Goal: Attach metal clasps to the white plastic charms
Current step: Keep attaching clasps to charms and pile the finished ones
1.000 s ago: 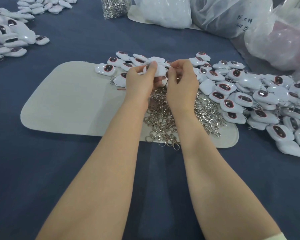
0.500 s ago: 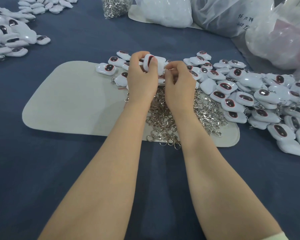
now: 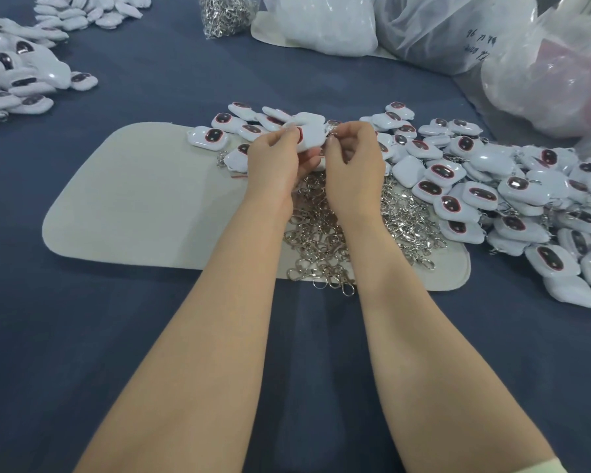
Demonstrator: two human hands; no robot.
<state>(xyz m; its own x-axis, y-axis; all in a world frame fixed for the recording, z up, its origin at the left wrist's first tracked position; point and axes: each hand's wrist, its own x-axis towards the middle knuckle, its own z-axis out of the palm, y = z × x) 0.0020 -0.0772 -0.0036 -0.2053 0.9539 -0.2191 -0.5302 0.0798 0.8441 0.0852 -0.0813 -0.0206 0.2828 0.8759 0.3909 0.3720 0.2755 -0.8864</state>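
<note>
Both hands work above the far edge of a pale mat (image 3: 133, 199) laid on the blue-covered tabletop (image 3: 82, 336). The left hand (image 3: 280, 158) holds one white charm (image 3: 310, 132) clear of the mat. Its fingers (image 3: 289, 135) are curled over the charm's left end, with the thumb beneath, so the charm projects rightward from the grip. The charm is tilted, and a sliver of its dark, red-rimmed face shows beside the fingertips. The right hand (image 3: 355, 162) sits just beside it, fingers bent inward and pressed together at the charm's right edge, where they pinch a small metal clasp (image 3: 332, 128). Only a glint of the clasp is visible, and whether it is already hooked to the charm cannot be told. Directly below the hands and wrists, a loose clasp pile (image 3: 321, 240) covers the right half of the mat. A heap of charms (image 3: 492, 189) spreads from the mat's far edge off to the right across the tabletop. A separate group of charms (image 3: 14, 80) lies at the far left. A clear bag of clasps (image 3: 224, 11) and several plastic bags (image 3: 440, 29) stand along the far side.
</note>
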